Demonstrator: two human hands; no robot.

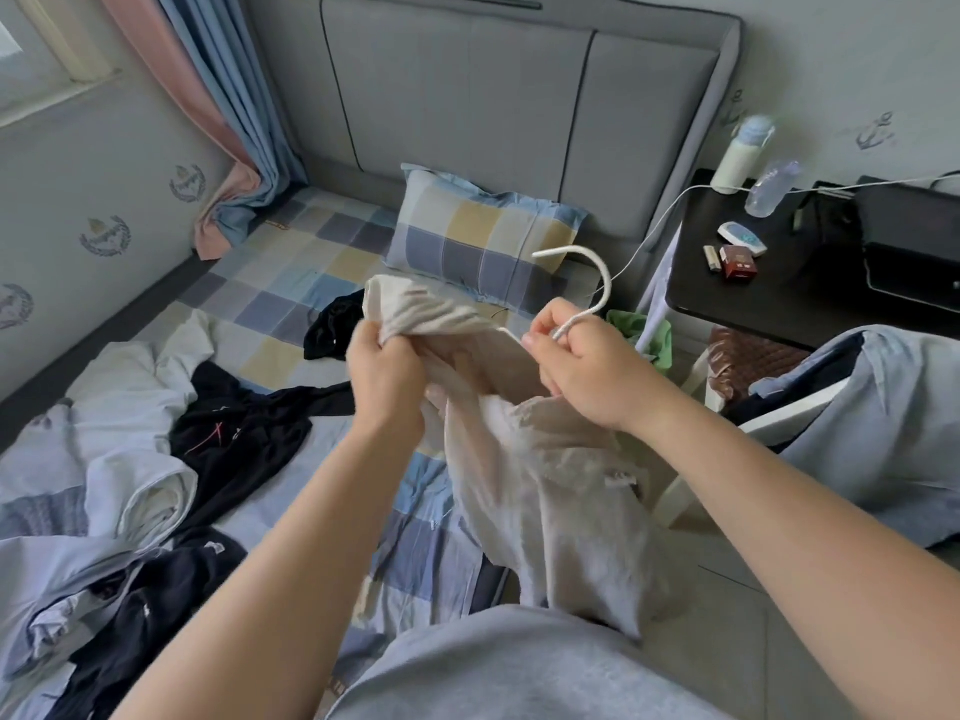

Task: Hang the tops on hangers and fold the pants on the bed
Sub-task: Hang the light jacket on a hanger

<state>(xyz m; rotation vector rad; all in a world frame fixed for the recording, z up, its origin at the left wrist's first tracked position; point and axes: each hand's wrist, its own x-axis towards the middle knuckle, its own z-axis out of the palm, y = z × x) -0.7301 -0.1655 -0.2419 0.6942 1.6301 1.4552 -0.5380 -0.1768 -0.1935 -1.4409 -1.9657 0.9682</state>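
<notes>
I hold a cream top (545,491) up over the right edge of the bed (311,283). My left hand (387,374) is shut on its bunched shoulder, which is stretched over one arm of a white hanger (597,275). My right hand (587,366) pinches the hanger at the base of its hook, with the hook curving up above my fingers. Most of the hanger is hidden inside the cloth. The top's body hangs down toward my lap.
Black garments (244,433), white tops (140,392) and pale blue clothes (47,574) lie heaped on the bed's left half. A checked pillow (483,236) sits by the headboard. A dark nightstand (810,288) with bottles stands at right; blue clothes (878,423) hang there.
</notes>
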